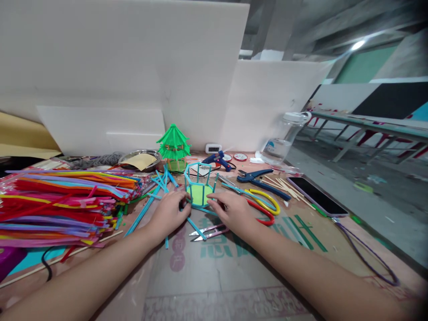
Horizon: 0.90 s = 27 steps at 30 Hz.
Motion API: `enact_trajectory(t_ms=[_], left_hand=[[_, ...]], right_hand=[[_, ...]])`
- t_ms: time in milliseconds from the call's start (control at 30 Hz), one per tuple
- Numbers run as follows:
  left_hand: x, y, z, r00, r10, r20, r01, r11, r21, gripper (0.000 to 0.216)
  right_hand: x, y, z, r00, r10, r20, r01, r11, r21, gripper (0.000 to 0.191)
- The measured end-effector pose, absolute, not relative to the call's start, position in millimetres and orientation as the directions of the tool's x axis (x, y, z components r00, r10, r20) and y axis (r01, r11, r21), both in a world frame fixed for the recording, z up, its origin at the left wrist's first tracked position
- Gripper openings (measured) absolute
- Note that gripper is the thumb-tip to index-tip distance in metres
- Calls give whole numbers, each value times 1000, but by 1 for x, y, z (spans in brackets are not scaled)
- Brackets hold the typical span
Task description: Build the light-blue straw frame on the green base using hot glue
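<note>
Between my hands stands a small blue pipe-cleaner frame [198, 183], an open cage of upright posts with a ring on top and a yellow-green base [199, 194]. My left hand [171, 212] grips its lower left edge, fingers curled in. On the opposite side, my right hand [230, 207] pinches the lower right edge between thumb and fingers; the exact contact is partly hidden. Loose blue pipe-cleaner strips [197, 228] lie just below the frame. Small thread snips [207, 232] rest on the cardboard near my right wrist. Behind the frame is a green pagoda model [174, 147] with a tiered roof.
Bundles of coloured pipe cleaners [67, 205] fill the left side. A blue glue gun [217, 159], pliers [257, 177], scissors with red and yellow handles [267, 203], wooden sticks [287, 188], a phone [316, 196] and a water jug [279, 142] stand or lie behind and to the right.
</note>
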<state>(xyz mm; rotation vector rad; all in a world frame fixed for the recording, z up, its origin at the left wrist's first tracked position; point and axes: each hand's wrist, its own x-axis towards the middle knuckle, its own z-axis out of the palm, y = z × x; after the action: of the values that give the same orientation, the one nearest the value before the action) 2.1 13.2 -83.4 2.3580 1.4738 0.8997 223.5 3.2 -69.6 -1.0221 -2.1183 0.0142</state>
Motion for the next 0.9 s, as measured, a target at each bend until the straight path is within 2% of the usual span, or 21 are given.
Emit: enact_trajectory(t_ms=[100, 200, 300, 367, 433, 467, 667, 900], left_hand=[[3, 13, -86, 209, 882, 422, 726, -429, 537, 17], [1, 11, -82, 101, 826, 554, 687, -461, 562, 12], [-3, 8, -62, 103, 661, 743, 668, -600, 441, 5], [-3, 7, -43, 245, 535, 808, 668, -698, 259, 8], [1, 8, -24, 378, 480, 792, 684, -721, 111, 13], [4, 10, -16, 411, 477, 777, 689, -721, 77, 14], [19, 18, -3, 382, 520, 764, 724, -682, 102, 17], [8, 17, -17, 514, 385, 766, 690, -716, -103, 24]], right_hand=[[219, 5, -73, -366, 770, 523, 758, 573, -312, 24], [215, 8, -73, -353, 834, 425, 807, 501, -314, 28], [212, 13, -74, -331, 856, 396, 791, 481, -378, 29], [211, 17, -74, -313, 867, 388, 761, 473, -444, 27], [211, 21, -75, -299, 875, 381, 729, 467, -501, 24], [211, 22, -75, -297, 877, 378, 715, 466, -520, 23], [211, 24, -78, -312, 876, 368, 679, 476, -559, 22], [211, 23, -76, -289, 893, 344, 717, 440, -541, 22]])
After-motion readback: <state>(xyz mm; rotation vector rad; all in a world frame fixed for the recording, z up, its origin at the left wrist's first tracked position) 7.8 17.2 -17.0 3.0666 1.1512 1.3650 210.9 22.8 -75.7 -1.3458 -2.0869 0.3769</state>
